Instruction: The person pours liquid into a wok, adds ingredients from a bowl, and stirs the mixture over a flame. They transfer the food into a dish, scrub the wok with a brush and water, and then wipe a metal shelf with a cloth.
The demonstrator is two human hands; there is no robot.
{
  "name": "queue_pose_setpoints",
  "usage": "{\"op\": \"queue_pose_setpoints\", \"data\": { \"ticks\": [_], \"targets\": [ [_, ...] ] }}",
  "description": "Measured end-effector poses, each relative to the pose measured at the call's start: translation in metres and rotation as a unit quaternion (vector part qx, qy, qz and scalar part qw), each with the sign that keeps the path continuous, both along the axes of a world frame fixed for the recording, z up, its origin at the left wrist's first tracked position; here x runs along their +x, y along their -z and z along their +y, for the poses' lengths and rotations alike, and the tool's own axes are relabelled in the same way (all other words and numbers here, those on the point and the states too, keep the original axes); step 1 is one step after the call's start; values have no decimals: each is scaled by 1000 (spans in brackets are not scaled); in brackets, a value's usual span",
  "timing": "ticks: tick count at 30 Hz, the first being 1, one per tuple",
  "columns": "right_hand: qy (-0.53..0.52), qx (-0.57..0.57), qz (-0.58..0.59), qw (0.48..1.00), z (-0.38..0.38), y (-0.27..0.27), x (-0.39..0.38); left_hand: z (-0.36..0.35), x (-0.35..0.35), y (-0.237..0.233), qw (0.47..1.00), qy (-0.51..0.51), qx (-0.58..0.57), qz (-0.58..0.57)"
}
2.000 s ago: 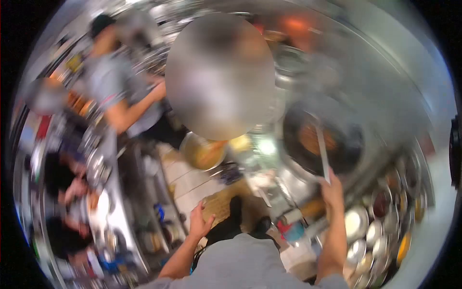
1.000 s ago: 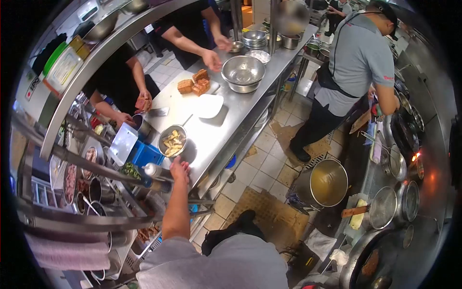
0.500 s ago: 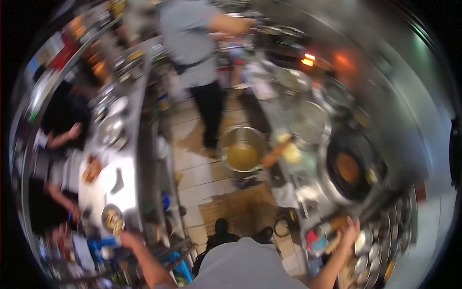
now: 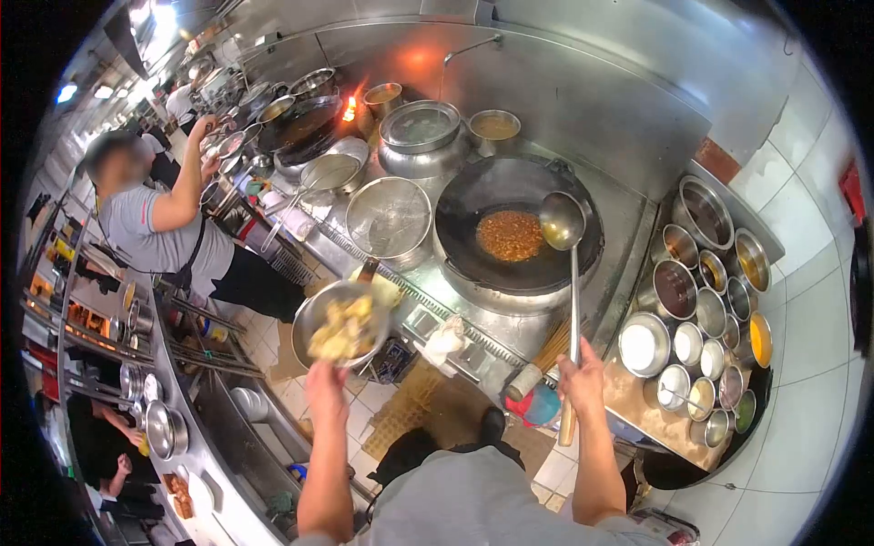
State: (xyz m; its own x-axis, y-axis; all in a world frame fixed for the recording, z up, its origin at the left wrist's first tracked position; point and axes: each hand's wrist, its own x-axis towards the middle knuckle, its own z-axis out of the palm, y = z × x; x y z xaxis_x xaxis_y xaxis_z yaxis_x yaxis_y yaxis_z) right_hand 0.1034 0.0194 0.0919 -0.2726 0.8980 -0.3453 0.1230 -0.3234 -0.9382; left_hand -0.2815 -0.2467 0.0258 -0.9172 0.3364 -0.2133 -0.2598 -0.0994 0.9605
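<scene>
My left hand [image 4: 326,391] is closed on the near edge of a metal bowl [image 4: 311,308], tilted and slightly blurred, with pale yellow food chunks [image 4: 344,329] in it. My right hand [image 4: 583,378] grips a long-handled ladle [image 4: 574,291] above its wooden end. The ladle's round head lies over the right side of a black wok [image 4: 469,191] on the stove. Reddish-brown chunky sauce [image 4: 510,237] pools in the wok's bottom, left of the ladle head. The bowl is in front of the stove, left of the wok.
A round mesh strainer [image 4: 389,214] sits left of the wok, and a covered pot [image 4: 421,136] behind it. Several seasoning containers [image 4: 675,289] crowd the right side. Another person [image 4: 155,218] works farther left near a flame [image 4: 350,109]. A steel counter [image 4: 232,523] runs along the left.
My view has turned from the left counter toward the stove. My left hand has brought the bowl of chunks from that counter toward the wok. The ladle in my right hand now shows clearly.
</scene>
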Motion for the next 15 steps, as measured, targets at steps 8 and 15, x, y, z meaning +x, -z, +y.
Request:
{"op": "queue_pose_setpoints", "data": {
  "ticks": [8, 15],
  "targets": [
    [22, -47, 12, 999, -39, 5, -27, 296, -15, -39, 876, 316, -154, 329],
    [83, -25, -53, 995, -73, -10, -76, 431, -26, -9, 632, 391, -204, 637]
  ]
}}
